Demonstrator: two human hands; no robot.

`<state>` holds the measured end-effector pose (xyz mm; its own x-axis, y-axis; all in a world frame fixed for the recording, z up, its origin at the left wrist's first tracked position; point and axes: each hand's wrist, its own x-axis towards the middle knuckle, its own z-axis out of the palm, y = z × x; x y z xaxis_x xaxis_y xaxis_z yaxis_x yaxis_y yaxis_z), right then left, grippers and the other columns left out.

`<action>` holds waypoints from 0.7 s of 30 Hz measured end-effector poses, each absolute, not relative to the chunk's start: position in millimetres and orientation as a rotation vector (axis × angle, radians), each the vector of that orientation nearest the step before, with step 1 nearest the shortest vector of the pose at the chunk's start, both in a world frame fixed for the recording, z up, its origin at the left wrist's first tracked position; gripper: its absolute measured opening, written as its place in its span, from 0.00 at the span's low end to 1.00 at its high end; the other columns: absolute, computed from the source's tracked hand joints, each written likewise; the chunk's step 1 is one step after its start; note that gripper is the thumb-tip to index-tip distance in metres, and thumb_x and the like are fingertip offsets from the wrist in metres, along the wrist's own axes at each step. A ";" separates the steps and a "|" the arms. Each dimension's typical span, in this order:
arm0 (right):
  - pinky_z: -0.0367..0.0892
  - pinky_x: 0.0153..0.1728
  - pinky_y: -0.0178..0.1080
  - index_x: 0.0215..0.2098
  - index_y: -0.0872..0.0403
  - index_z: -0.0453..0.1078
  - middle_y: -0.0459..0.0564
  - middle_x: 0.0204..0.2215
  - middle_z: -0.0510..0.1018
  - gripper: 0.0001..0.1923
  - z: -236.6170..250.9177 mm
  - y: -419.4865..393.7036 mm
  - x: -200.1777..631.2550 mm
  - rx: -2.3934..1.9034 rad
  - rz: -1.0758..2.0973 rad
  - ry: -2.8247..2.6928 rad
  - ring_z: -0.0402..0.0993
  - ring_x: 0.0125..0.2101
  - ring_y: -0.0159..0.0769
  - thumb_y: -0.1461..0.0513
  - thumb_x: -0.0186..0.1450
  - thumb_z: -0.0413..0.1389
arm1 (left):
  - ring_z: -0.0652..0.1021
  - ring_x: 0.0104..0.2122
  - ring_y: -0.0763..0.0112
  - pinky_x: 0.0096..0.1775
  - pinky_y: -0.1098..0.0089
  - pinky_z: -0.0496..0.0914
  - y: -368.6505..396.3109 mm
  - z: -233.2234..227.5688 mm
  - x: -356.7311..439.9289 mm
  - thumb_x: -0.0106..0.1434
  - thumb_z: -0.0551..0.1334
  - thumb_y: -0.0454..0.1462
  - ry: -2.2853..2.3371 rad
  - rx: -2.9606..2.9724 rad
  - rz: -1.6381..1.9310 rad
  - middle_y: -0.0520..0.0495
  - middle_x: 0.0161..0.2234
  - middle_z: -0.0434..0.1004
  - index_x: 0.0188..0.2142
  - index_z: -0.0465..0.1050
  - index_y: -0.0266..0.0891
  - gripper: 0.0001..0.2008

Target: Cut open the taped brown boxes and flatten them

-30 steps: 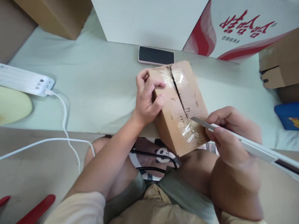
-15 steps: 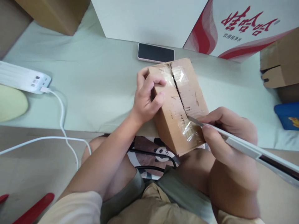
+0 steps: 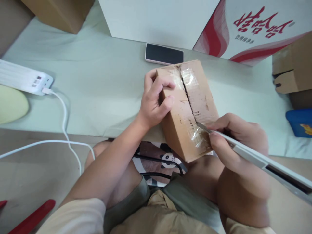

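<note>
A small brown cardboard box (image 3: 181, 113) rests tilted at the near edge of a pale green surface, its top flaps sealed with clear tape and split along the centre seam. My left hand (image 3: 154, 99) grips the box's left side. My right hand (image 3: 235, 138) holds a white utility knife (image 3: 258, 156). The knife's metal blade tip touches the taped seam near the box's near end.
A black phone (image 3: 164, 54) lies just behind the box. A large white and red carton (image 3: 253, 26) stands at the back. Brown boxes (image 3: 292, 68) and a blue item (image 3: 299, 122) sit at the right. A white power strip (image 3: 24, 81) with cable lies at the left.
My right hand moved the knife left, bringing the blade tip onto the taped seam. My left hand kept its hold on the box.
</note>
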<state>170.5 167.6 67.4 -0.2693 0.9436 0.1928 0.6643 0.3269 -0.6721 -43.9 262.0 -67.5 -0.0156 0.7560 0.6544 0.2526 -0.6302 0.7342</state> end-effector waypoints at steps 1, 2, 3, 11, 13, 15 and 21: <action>0.54 0.16 0.33 0.30 0.49 0.67 0.38 0.16 0.69 0.05 67.5 167.7 170.7 -1.407 0.639 -2.023 0.58 0.15 0.27 0.66 0.61 0.56 | 0.71 0.56 0.45 0.60 0.38 0.67 261.7 -66.6 -44.0 0.64 0.56 0.64 1.045 1.861 1.679 0.43 0.43 0.72 0.45 0.74 0.54 0.24; 0.54 0.16 0.33 0.30 0.49 0.67 0.38 0.15 0.68 0.05 67.5 167.8 170.9 -1.403 0.642 -2.016 0.58 0.15 0.26 0.66 0.61 0.56 | 0.71 0.55 0.45 0.60 0.38 0.67 261.4 -65.5 -44.1 0.64 0.57 0.64 1.040 1.858 1.677 0.43 0.42 0.72 0.45 0.74 0.54 0.23; 0.54 0.16 0.32 0.30 0.49 0.68 0.38 0.15 0.68 0.05 67.4 167.9 171.1 -1.401 0.648 -2.009 0.58 0.15 0.26 0.66 0.60 0.56 | 0.72 0.55 0.46 0.60 0.38 0.67 261.2 -64.5 -44.2 0.64 0.57 0.64 1.036 1.853 1.682 0.43 0.42 0.72 0.44 0.74 0.54 0.23; 0.52 0.18 0.33 0.28 0.51 0.69 0.37 0.15 0.64 0.06 69.0 161.4 169.6 -1.389 0.732 -1.895 0.56 0.16 0.24 0.67 0.60 0.58 | 0.74 0.53 0.46 0.59 0.38 0.69 261.5 -61.6 -44.6 0.64 0.57 0.64 1.036 1.873 1.688 0.43 0.41 0.73 0.43 0.75 0.53 0.24; 0.52 0.18 0.34 0.28 0.51 0.69 0.38 0.16 0.64 0.06 70.1 159.8 169.3 -1.395 0.723 -1.882 0.55 0.16 0.25 0.67 0.61 0.59 | 0.74 0.53 0.46 0.58 0.38 0.70 261.7 -62.1 -44.3 0.63 0.57 0.65 1.053 1.846 1.690 0.43 0.41 0.73 0.43 0.75 0.53 0.24; 0.51 0.18 0.36 0.26 0.51 0.69 0.39 0.16 0.64 0.08 69.4 161.2 170.0 -1.377 0.681 -1.910 0.54 0.17 0.27 0.65 0.63 0.60 | 0.74 0.53 0.45 0.58 0.38 0.71 261.9 -62.6 -43.9 0.62 0.58 0.66 1.067 1.811 1.700 0.43 0.41 0.73 0.42 0.75 0.53 0.25; 0.67 0.29 0.43 0.28 0.49 0.75 0.48 0.24 0.75 0.15 48.8 184.0 174.2 -0.999 0.574 -1.888 0.74 0.27 0.40 0.54 0.71 0.57 | 0.74 0.54 0.44 0.59 0.37 0.70 261.8 -63.3 -43.8 0.63 0.57 0.65 1.068 1.826 1.684 0.43 0.42 0.73 0.42 0.74 0.53 0.25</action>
